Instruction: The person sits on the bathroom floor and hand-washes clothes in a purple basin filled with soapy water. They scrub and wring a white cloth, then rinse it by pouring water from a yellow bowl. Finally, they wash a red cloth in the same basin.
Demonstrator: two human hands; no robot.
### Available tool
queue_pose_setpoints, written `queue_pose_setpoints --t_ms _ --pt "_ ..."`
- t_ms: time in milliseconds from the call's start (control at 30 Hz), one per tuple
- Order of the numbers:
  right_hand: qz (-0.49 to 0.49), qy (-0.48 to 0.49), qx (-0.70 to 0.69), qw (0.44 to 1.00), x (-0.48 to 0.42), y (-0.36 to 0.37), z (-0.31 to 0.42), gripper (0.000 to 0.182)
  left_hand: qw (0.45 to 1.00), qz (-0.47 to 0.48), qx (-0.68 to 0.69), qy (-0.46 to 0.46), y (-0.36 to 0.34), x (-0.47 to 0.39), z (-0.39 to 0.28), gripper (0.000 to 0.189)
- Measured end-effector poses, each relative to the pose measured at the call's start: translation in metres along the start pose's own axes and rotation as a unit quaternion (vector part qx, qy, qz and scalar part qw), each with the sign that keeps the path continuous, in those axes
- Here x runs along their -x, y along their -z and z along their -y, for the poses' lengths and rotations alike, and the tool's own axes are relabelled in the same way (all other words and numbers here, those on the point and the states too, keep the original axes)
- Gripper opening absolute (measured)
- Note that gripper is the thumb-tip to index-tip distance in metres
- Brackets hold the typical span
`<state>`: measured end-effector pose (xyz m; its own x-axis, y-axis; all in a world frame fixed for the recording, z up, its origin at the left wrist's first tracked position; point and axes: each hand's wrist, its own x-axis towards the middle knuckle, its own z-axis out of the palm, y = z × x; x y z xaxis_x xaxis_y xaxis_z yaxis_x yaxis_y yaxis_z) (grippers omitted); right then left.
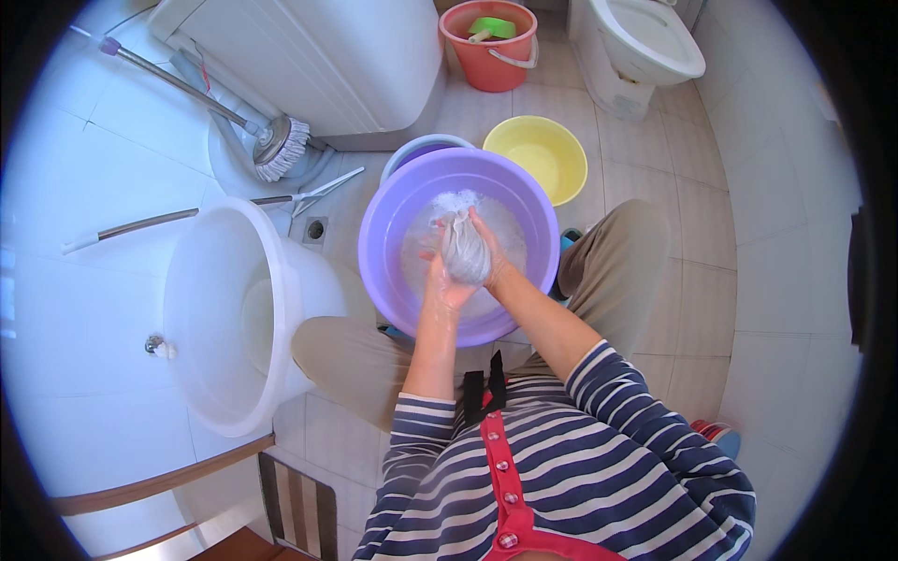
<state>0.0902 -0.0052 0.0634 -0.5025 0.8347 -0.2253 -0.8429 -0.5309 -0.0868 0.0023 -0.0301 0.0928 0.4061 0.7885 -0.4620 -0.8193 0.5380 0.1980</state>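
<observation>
Both hands hold a bunched, wet grey-white cloth (468,254) over a large purple plastic basin (384,280). My left hand (446,282) cups it from the left and below, and my right hand (495,254) presses on its right side. Cloudy, sudsy water (494,298) lies in the basin, with white foam (454,201) beyond the fingers. The basin stands between the knees on a tiled floor. What the cloth is cannot be told.
A yellow basin (537,158) and a blue-rimmed basin (414,144) sit behind; farther off are a red bucket (491,66) with a green scoop and a toilet (649,42). At left are a big white tub (273,301), a mop (280,149) and a floor drain (315,230).
</observation>
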Motion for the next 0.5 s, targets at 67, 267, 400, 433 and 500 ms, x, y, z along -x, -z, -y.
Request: queue_pose_setpoints --t_ms 67,267,400,433,500 --pt "0.033 -0.013 0.017 0.999 -0.005 -0.001 -0.005 0.027 0.998 0.024 0.060 -0.016 0.005 0.002 0.001 0.035" --pt "-0.034 0.013 0.430 0.902 -0.033 0.009 0.030 0.023 0.967 -0.064 -0.247 0.020 0.025 -0.002 -0.011 0.038" --pt "-0.114 0.075 0.683 0.717 -0.036 -0.027 0.022 0.028 0.788 -0.182 -0.586 -0.055 -0.003 0.002 -0.013 0.042" --pt "-0.109 0.087 0.746 0.651 -0.038 -0.032 0.019 0.030 0.723 -0.156 -0.666 -0.098 0.000 -0.004 -0.013 0.040" --pt "-0.118 0.084 0.826 0.545 -0.043 -0.037 0.014 0.037 0.601 -0.145 -0.765 -0.179 0.010 -0.012 -0.008 0.035"
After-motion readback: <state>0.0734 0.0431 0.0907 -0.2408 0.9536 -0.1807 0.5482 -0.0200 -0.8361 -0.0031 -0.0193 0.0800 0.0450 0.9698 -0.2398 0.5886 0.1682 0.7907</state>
